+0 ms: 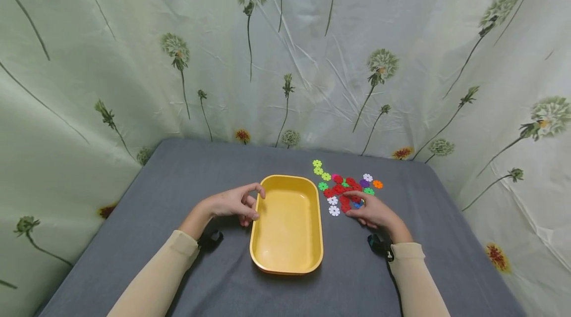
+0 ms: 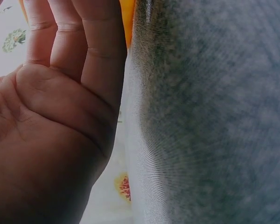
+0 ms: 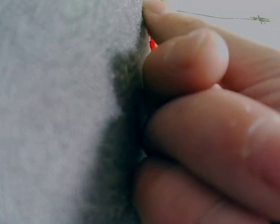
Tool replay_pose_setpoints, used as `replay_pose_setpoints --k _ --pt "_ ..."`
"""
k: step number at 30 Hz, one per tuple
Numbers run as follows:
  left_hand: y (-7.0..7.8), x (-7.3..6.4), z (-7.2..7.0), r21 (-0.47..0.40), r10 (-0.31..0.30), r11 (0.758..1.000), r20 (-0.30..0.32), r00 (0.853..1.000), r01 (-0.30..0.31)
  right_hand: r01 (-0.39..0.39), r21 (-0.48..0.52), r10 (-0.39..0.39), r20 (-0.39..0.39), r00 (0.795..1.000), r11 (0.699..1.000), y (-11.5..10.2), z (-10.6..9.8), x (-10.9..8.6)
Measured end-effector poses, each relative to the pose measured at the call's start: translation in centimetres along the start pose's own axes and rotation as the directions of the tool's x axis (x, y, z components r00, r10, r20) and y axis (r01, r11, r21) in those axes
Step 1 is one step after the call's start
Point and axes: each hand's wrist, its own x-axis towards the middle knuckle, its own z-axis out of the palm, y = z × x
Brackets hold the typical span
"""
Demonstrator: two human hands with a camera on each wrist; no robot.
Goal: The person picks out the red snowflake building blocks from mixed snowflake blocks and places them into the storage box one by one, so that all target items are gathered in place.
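A deep yellow rectangular tray [image 1: 289, 228] with rounded corners stands on the grey cloth. My left hand [image 1: 234, 204] is at its left rim, with the index finger bent over the edge and the thumb a little nearer to me. The left wrist view shows the palm and fingers beside a sliver of yellow. To the right of the tray lies a cluster of flower-shaped plastic discs, many of them red discs [image 1: 339, 189]. My right hand [image 1: 372, 210] reaches onto the cluster's near side, thumb and index finger apart over red discs. Its other fingers curl in beneath the palm.
Lime discs [image 1: 318, 171] trail off at the cluster's far left. White discs [image 1: 334, 210] lie between the tray and the right hand, and an orange disc [image 1: 377, 184] at the far right. A dandelion-print curtain [image 1: 308, 59] stands behind the grey table [image 1: 214, 158].
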Motion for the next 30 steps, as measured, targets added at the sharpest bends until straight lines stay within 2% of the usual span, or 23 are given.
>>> replay_pose_setpoints --k 13,18,24,30 --pt "0.02 -0.05 0.05 0.008 0.008 1.000 0.005 1.000 -0.008 0.002 -0.140 -0.021 -0.132 0.991 0.990 0.05 0.44 0.60" --pt "0.06 -0.07 0.09 0.006 0.004 1.000 0.000 1.000 -0.004 0.000 -0.159 -0.023 -0.141 0.990 0.987 -0.05 0.55 0.70" --pt "0.13 -0.04 0.12 -0.004 -0.009 1.000 -0.002 1.000 0.009 0.024 -0.173 -0.043 -0.108 0.993 0.985 -0.30 0.67 0.67" --pt "0.17 -0.05 0.18 -0.011 -0.006 1.000 -0.001 1.000 0.006 0.040 -0.206 -0.070 -0.145 0.987 0.978 -0.43 1.04 0.84"
